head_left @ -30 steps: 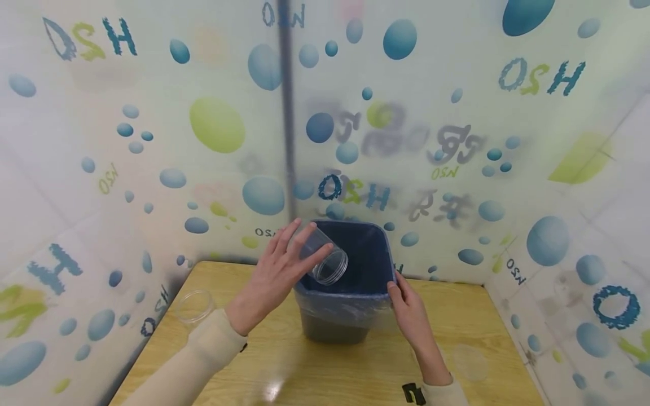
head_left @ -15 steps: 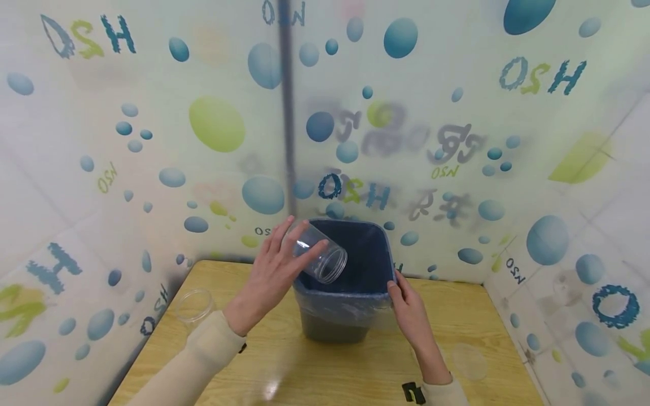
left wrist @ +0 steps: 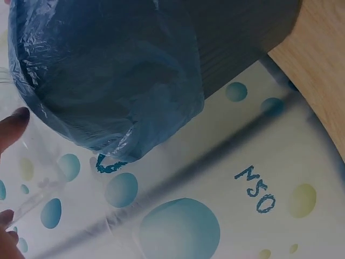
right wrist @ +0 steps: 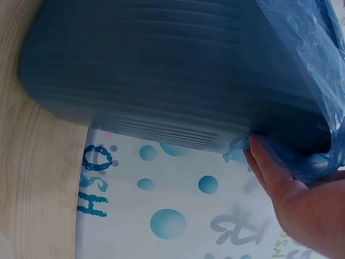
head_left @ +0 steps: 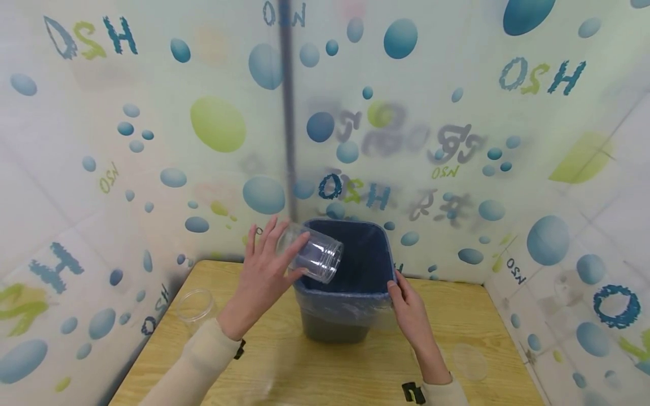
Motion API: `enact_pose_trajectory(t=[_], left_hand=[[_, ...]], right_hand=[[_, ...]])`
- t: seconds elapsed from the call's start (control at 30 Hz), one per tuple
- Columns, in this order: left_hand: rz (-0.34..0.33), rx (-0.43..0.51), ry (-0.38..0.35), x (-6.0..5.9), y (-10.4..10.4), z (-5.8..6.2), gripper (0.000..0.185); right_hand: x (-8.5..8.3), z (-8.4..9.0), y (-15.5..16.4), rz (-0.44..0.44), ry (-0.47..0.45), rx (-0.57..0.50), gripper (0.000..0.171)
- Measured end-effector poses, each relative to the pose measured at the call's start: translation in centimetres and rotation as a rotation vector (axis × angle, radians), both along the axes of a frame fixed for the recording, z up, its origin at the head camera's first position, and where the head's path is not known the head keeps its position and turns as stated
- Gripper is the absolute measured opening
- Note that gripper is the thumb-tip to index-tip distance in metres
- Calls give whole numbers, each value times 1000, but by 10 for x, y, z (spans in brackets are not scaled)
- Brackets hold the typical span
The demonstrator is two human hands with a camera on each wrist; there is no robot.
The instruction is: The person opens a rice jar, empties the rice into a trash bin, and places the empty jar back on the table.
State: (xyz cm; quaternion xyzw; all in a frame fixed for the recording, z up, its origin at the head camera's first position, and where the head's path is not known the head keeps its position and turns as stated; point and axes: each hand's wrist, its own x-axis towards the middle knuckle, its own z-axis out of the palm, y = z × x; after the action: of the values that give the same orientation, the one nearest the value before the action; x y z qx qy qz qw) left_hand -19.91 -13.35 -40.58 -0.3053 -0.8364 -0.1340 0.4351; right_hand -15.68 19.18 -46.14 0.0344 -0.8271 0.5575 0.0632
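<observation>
My left hand (head_left: 261, 276) holds a clear plastic jar (head_left: 317, 256) on its side over the near-left rim of a waste bin. The jar's threaded mouth points right, slightly downward, over the opening. In the left wrist view, only fingertips (left wrist: 13, 123) and part of the clear jar (left wrist: 40, 167) show. The dark bin (head_left: 335, 330) stands upright, lined with a thin blue bin bag (head_left: 345, 307) folded over its rim. My right hand (head_left: 412, 316) grips the bin's right rim, thumb outside. Up close, this hand (right wrist: 307, 208) pinches the bag against the edge.
A second clear container (head_left: 195, 307) with a round rim stands at the table's left, partly behind the left sleeve. A clear flat disc (head_left: 471, 362) lies right of the right forearm. Patterned curtains (head_left: 431, 169) enclose the wooden table (head_left: 284, 361).
My left hand has drawn the jar slightly left and levelled it, so its mouth tips down less. The right hand and the bin have stayed put.
</observation>
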Motion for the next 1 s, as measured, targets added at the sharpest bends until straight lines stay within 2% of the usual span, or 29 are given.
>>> enact_pose_trajectory(t=[0.33, 0.57, 0.8, 1.0], left_hand=[[-52, 125, -8, 5, -7, -10, 101], [-127, 291, -23, 8, -11, -17, 84], [-184, 457, -53, 10, -15, -24, 93], [-231, 533, -56, 15, -19, -31, 95]], right_hand=[[-1, -1, 0, -9, 6, 4, 58], [-1, -1, 0, -4, 3, 0, 59], [0, 0, 0, 0, 5, 3, 58], [-2, -1, 0, 3, 14, -5, 58]])
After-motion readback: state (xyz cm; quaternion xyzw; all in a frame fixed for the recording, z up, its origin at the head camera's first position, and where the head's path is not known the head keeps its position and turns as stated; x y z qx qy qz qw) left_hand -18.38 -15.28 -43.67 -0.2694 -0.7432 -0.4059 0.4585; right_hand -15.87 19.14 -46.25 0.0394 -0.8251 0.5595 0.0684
